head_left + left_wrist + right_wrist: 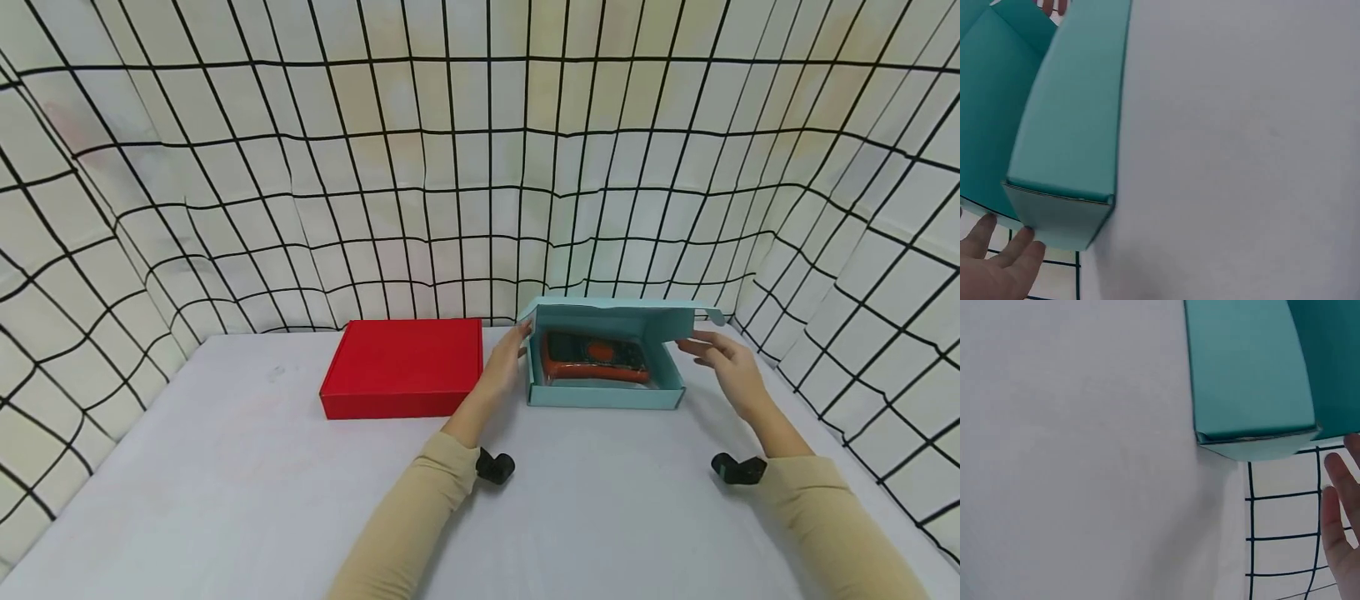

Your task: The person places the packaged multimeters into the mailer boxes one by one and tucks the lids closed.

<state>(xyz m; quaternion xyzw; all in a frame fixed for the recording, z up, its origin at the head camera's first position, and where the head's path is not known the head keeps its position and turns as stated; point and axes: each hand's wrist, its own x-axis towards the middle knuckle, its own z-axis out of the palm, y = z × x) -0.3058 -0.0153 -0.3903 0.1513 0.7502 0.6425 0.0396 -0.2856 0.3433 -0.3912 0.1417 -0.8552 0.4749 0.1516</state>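
A teal cardboard box (pixel 606 397) stands on the table with its lid (pixel 600 312) raised at the back. Inside lies a black and orange-red item (pixel 596 357), its kind unclear, with clear plastic around it. My left hand (pixel 504 364) is at the box's left side; in the left wrist view its fingertips (pixel 1024 236) touch the teal cardboard. On the other side, my right hand (pixel 723 372) has its fingers extended at the lid's right flap. The right wrist view shows those fingers (pixel 1335 519) spread beside the box's end wall.
A closed red box (pixel 405 367) sits left of the teal one, close to my left forearm. White cloth with a black grid (pixel 465 167) rises behind the white table (pixel 225 483) and along both sides. A small black device is on each wrist.
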